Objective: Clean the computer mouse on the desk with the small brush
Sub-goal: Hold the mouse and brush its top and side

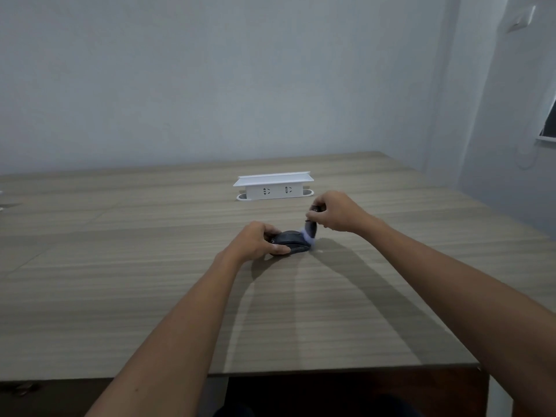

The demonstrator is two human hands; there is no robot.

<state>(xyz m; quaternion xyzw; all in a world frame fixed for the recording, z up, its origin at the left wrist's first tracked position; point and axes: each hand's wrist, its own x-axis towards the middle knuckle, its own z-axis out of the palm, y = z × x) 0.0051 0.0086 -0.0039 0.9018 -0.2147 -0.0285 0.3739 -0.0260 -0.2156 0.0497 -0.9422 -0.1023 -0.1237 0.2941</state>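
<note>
A dark computer mouse [291,241] lies on the wooden desk [150,281], near the middle. My left hand [255,243] grips it from the left side, thumb at the front and fingers over the back. My right hand [335,212] pinches a small dark brush [311,228] held nearly upright. Its pale bristles [308,236] are blurred and touch the mouse's right end.
A white pop-up socket box [273,188] stands on the desk just behind the hands, its lid raised. The desk's front edge [331,370] runs close to my body. A grey wall rises behind, and a window frame [549,127] shows at the far right.
</note>
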